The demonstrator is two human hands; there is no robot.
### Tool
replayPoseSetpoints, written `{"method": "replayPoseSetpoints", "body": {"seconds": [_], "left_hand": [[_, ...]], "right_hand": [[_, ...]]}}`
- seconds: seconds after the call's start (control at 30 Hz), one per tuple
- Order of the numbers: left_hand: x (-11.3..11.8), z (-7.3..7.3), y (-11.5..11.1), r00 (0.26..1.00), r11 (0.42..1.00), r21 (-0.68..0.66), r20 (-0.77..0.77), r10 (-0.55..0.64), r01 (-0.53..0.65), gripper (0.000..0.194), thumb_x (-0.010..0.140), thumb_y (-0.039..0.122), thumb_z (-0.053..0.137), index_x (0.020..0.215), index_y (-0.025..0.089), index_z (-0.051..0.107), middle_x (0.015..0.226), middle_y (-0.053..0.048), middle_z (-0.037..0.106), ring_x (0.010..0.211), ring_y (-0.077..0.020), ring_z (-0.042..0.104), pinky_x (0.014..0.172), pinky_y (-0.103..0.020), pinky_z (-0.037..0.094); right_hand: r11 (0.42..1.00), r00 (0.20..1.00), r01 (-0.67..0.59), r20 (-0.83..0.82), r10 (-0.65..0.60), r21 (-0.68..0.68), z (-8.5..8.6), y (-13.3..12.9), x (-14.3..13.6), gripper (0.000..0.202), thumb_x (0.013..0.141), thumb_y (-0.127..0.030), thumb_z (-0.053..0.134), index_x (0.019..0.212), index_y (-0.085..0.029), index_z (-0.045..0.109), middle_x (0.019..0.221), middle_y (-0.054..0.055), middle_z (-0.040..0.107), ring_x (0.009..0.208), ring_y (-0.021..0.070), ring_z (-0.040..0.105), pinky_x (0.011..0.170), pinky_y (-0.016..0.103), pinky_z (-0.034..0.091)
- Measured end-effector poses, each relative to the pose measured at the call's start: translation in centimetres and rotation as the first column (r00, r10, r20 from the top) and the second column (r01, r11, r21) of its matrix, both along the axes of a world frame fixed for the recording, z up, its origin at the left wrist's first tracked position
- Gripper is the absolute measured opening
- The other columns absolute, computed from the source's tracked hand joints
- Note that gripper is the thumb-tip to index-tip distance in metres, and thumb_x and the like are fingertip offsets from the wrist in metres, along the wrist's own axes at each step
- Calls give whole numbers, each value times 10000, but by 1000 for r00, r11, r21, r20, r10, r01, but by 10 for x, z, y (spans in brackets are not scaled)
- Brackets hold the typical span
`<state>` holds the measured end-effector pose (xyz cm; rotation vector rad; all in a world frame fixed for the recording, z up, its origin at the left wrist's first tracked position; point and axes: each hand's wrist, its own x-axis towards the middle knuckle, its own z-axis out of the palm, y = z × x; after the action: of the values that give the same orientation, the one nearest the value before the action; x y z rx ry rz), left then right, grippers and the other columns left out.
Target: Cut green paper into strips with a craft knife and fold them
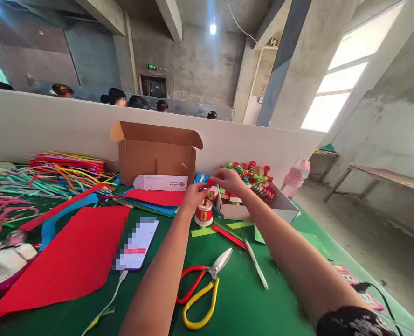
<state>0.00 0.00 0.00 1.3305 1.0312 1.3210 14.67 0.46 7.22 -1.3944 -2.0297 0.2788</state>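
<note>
the grip of the right hand [228, 180] is narrow, pinching a small red piece [210, 182]; the left hand [195, 196] has its fingers just beside that piece, and i cannot tell whether they hold anything. at 6 o'clock from the red piece, a red-and-white cup-shaped part [203, 215] stands on the green worktop [249, 310]. at 3 o'clock, a white box [238, 213] is heaped with red and green coiled figures [254, 175]. at 10 o'clock, a brown cardboard box [139, 158] stands open, a white printed card [165, 183] across its front hiding its bottom.
</note>
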Motion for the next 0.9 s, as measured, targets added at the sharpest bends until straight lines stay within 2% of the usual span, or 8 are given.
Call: {"method": "replayPoseSetpoints", "body": {"seconds": [0.3, 0.7, 0.9], "left_hand": [[-1, -3, 1, 1000, 1000, 4, 8, -3, 3, 298, 676, 361, 812, 855, 140, 724, 836, -92, 743, 781, -223, 691, 750, -339, 537], [-1, -4, 3, 1000, 1000, 6, 22, -14, 14, 328, 675, 393, 815, 862, 137, 731, 851, -101, 747, 775, -232, 696, 759, -359, 546], [-1, -3, 1, 999, 1000, 4, 30, -24, 24, 345, 665, 382, 817, 906, 149, 736, 873, -88, 756, 807, -232, 700, 752, -342, 553]], "right_hand": [[999, 999, -42, -21, 41, -20, -2, 1, 1, 192, 784, -305, 617, 640, -177, 622, 597, -21, 587, 618, 126, 515, 593, 243, 350], [996, 994, -57, -98, 51, -63, -5, 1, 3, 283, 772, -435, 602, 682, -171, 655, 615, -6, 600, 617, 136, 520, 566, 249, 354], [998, 990, -34, -141, 26, -60, -2, -4, 7, 379, 817, -517, 560, 717, -168, 666, 620, 5, 613, 619, 145, 538, 569, 255, 364]]}}
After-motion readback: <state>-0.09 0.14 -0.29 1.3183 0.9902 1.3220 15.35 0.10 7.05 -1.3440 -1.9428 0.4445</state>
